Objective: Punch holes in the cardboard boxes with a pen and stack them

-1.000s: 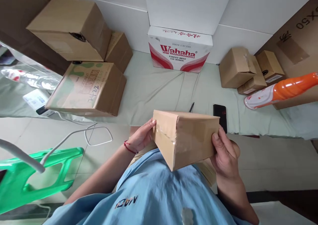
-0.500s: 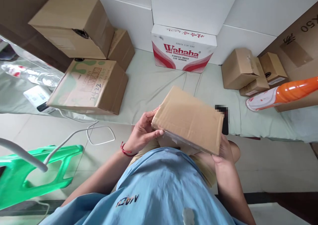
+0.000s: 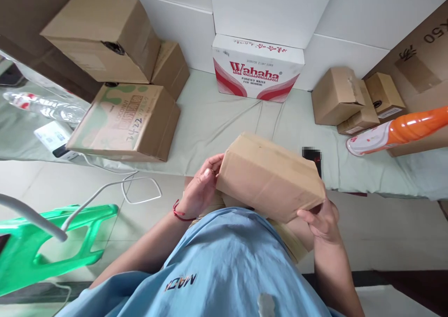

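Note:
A plain brown cardboard box (image 3: pixel 269 182) is held tilted above my lap, at the front edge of the cloth-covered table. My left hand (image 3: pixel 203 184), with a red string bracelet at the wrist, presses against the box's left end, its fingers partly hidden behind it. At the lower right corner my right hand (image 3: pixel 320 219) grips the box, thumb on the near face and the other fingers mostly out of sight. A dark phone-like object (image 3: pixel 318 164), partly blurred out, lies on the table just beyond the box's right end.
Stacked cartons (image 3: pixel 119 121) stand at left, beside a plastic bottle (image 3: pixel 45 106). A white-and-red Wahaba-style water carton (image 3: pixel 259 70) is against the wall. Small boxes (image 3: pixel 336 95) and an orange bottle (image 3: pixel 399 130) sit at right. A green stool (image 3: pixel 87 233) and white cable are on the left.
The box has been turned so that a broad side face now shows toward me. My right thumb has come onto its near face, and my left thumb has shifted up along the left end.

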`<state>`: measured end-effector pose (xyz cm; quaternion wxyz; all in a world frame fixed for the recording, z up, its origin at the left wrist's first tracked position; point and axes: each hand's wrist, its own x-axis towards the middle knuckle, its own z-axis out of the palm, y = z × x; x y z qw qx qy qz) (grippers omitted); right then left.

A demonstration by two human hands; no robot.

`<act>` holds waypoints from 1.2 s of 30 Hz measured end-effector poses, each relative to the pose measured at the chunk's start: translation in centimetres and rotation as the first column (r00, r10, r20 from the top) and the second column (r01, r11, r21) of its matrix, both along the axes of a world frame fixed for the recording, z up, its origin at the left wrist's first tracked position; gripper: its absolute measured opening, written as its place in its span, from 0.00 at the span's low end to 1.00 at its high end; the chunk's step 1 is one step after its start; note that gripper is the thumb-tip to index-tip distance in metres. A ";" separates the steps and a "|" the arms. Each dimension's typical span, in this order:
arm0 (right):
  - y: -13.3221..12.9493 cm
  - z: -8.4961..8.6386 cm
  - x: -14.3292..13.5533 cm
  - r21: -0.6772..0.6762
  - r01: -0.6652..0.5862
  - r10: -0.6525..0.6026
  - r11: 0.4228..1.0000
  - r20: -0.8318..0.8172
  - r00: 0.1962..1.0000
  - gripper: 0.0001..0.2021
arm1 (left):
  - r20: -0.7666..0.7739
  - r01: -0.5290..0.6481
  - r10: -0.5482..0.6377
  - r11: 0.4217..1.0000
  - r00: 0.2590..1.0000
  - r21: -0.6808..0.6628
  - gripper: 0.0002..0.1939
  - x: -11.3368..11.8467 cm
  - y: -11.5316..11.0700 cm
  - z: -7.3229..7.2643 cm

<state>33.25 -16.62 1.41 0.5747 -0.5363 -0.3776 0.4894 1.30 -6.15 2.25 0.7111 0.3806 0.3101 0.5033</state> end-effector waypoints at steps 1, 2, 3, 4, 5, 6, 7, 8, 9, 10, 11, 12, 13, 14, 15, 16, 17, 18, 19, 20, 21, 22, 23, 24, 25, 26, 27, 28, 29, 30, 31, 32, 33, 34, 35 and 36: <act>0.1 0.4 -0.3 0.036 -0.041 0.039 0.999 0.048 0.998 0.53 | 0.007 -0.026 0.026 1.000 1.000 -0.012 0.28 0.0 0.1 0.0; 0.3 0.9 -0.6 0.063 -0.085 0.079 0.994 0.085 0.993 0.54 | 0.015 -0.053 0.053 0.998 0.998 -0.026 0.28 0.0 0.2 -0.1; 0.6 1.3 -0.9 0.082 -0.126 0.117 0.989 0.107 0.987 0.54 | 0.020 -0.076 0.077 0.996 0.997 -0.042 0.28 0.0 0.2 -0.1; 0.9 1.7 -1.1 0.094 -0.161 0.150 0.982 0.120 0.981 0.52 | 0.021 -0.098 0.099 0.994 0.995 -0.056 0.28 0.0 0.2 -0.1; 1.3 2.0 -1.4 0.103 -0.186 0.172 0.977 0.128 0.977 0.49 | 0.024 -0.125 0.126 0.990 0.992 -0.068 0.28 -0.1 0.2 -0.1; 1.7 2.2 -1.5 0.107 -0.204 0.190 0.973 0.132 0.973 0.46 | 0.032 -0.157 0.159 0.985 0.987 -0.072 0.26 -0.1 0.2 -0.1; 2.2 2.2 -1.6 0.116 -0.216 0.200 0.970 0.133 0.971 0.43 | 0.044 -0.194 0.197 0.979 0.979 -0.069 0.24 -0.2 0.3 -0.1; 2.7 2.0 -1.8 0.130 -0.220 0.203 0.967 0.133 0.970 0.41 | 0.055 -0.232 0.236 0.971 0.970 -0.060 0.23 -0.4 0.4 -0.1; 3.4 1.7 -1.9 0.151 -0.216 0.198 0.965 0.126 0.972 0.38 | 0.064 -0.275 0.277 0.960 0.959 -0.046 0.22 -0.5 0.5 -0.1; 4.1 1.3 -2.1 0.177 -0.204 0.187 0.963 0.108 0.976 0.35 | 0.065 -0.317 0.318 0.948 0.946 -0.030 0.22 -0.7 0.7 -0.2; 4.9 0.8 -2.5 0.201 -0.181 0.169 0.963 0.073 0.983 0.32 | 0.055 -0.354 0.354 0.935 0.934 -0.014 0.22 -0.8 1.0 -0.2; 5.8 0.3 -2.9 0.221 -0.143 0.141 0.965 0.024 0.990 0.27 | 0.038 -0.384 0.383 0.924 0.923 0.001 0.21 -1.0 1.3 -0.3; 6.7 -0.3 -3.4 0.230 -0.093 0.104 0.969 -0.033 0.994 0.23 | 0.019 -0.404 0.404 0.915 0.915 0.014 0.20 -1.2 1.6 -0.4; 7.7 -0.8 -3.9 0.227 -0.042 0.063 0.973 -0.087 0.994 0.18 | 0.002 -0.414 0.414 0.910 0.910 0.026 0.21 -1.3 1.9 -0.6; 8.8 -1.2 -4.4 0.223 0.007 0.021 0.975 -0.123 0.992 0.14 | -0.011 -0.415 0.416 0.909 0.909 0.039 0.23 -1.5 2.3 -0.9; 9.7 -1.5 -4.9 0.226 0.049 -0.019 0.973 -0.134 0.991 0.13 | -0.021 -0.410 0.411 0.911 0.911 0.053 0.26 -1.7 2.5 -1.3; 10.6 -1.7 -5.2 0.243 0.080 -0.051 0.967 -0.122 0.991 0.13 | -0.032 -0.403 0.405 0.913 0.914 0.069 0.29 -1.9 2.8 -1.7; 11.4 -1.8 -5.4 0.267 0.091 -0.069 0.959 -0.093 0.993 0.14 | -0.053 -0.394 0.399 0.915 0.915 0.086 0.31 -2.1 2.9 -2.3; 12.1 -1.9 -5.5 0.291 0.085 -0.072 0.953 -0.054 0.996 0.16 | -0.084 -0.388 0.397 0.916 0.914 0.104 0.32 -2.4 2.9 -2.9; 12.5 -2.0 -5.4 0.309 0.064 -0.062 0.949 -0.017 0.998 0.17 | -0.121 -0.385 0.398 0.915 0.909 0.122 0.32 -2.7 2.9 -3.5; 12.7 -2.1 -5.1 0.314 0.032 -0.038 0.949 0.012 0.999 0.17 | -0.157 -0.385 0.404 0.913 0.901 0.138 0.31 -3.1 2.8 -4.1; 12.8 -2.3 -4.7 0.304 -0.008 -0.002 0.953 0.033 0.999 0.17 | -0.191 -0.387 0.411 0.909 0.891 0.152 0.30 -3.4 2.6 -4.6; 12.6 -2.5 -4.2 0.283 -0.050 0.037 0.958 0.050 0.998 0.16 | -0.218 -0.392 0.421 0.905 0.880 0.164 0.28 -3.8 2.3 -5.1; 12.2 -2.9 -3.7 0.252 -0.091 0.073 0.963 0.080 0.994 0.15 | -0.239 -0.401 0.433 0.900 0.869 0.174 0.24 -4.2 2.0 -5.5; 11.8 -3.3 -3.0 0.206 -0.122 0.091 0.971 0.153 0.984 0.13 | -0.257 -0.413 0.449 0.892 0.856 0.185 0.21 -4.6 1.7 -5.8; 11.3 -3.8 -2.3 0.144 -0.135 0.094 0.980 0.263 0.960 0.11 | -0.278 -0.426 0.468 0.882 0.839 0.201 0.17 -4.8 1.5 -6.0; 11.0 -4.3 -1.6 0.076 -0.125 0.085 0.989 0.392 0.916 0.10 | -0.298 -0.441 0.491 0.870 0.818 0.223 0.14 -5.0 1.3 -6.0; 10.7 -4.7 -0.9 0.014 -0.095 0.074 0.995 0.518 0.852 0.09 | -0.317 -0.457 0.518 0.854 0.794 0.249 0.11 -5.0 1.1 -5.9; 10.6 -5.0 -0.3 -0.035 -0.059 0.068 0.998 0.623 0.779 0.10 | -0.334 -0.473 0.546 0.836 0.768 0.278 0.09 -4.9 1.0 -5.7; 10.7 -5.3 0.2 -0.071 -0.030 0.072 0.997 0.701 0.710 0.11 | -0.344 -0.489 0.574 0.817 0.743 0.307 0.07 -4.7 0.9 -5.3; 11.0 -5.4 0.5 -0.098 -0.020 0.087 0.995 0.752 0.653 0.12 | -0.356 -0.494 0.603 0.794 0.714 0.354 0.06 -4.3 0.9 -4.8; 11.5 -5.4 0.6 -0.125 -0.032 0.119 0.992 0.789 0.603 0.13 | -0.368 -0.482 0.632 0.767 0.682 0.424 0.05 -3.7 0.9 -4.1; 12.1 -5.3 0.6 -0.159 -0.057 0.165 0.986 0.826 0.539 0.14 | -0.374 -0.447 0.659 0.733 0.652 0.513 0.05 -3.1 1.0 -3.3; 12.8 -5.1 0.4 -0.202 -0.088 0.219 0.975 0.858 0.465 0.16 | -0.377 -0.380 0.680 0.692 0.629 0.613 0.05 -2.4 1.1 -2.5; 13.6 -4.8 0.1 -0.251 -0.120 0.278 0.961 0.880 0.384 0.18 | -0.380 -0.288 0.690 0.647 0.616 0.706 0.05 -1.5 1.2 -1.8; 14.4 -4.5 -0.3 -0.307 -0.145 0.337 0.941 0.893 0.299 0.20 | -0.391 -0.180 0.682 0.607 0.618 0.774 0.06 -0.7 1.5 -1.1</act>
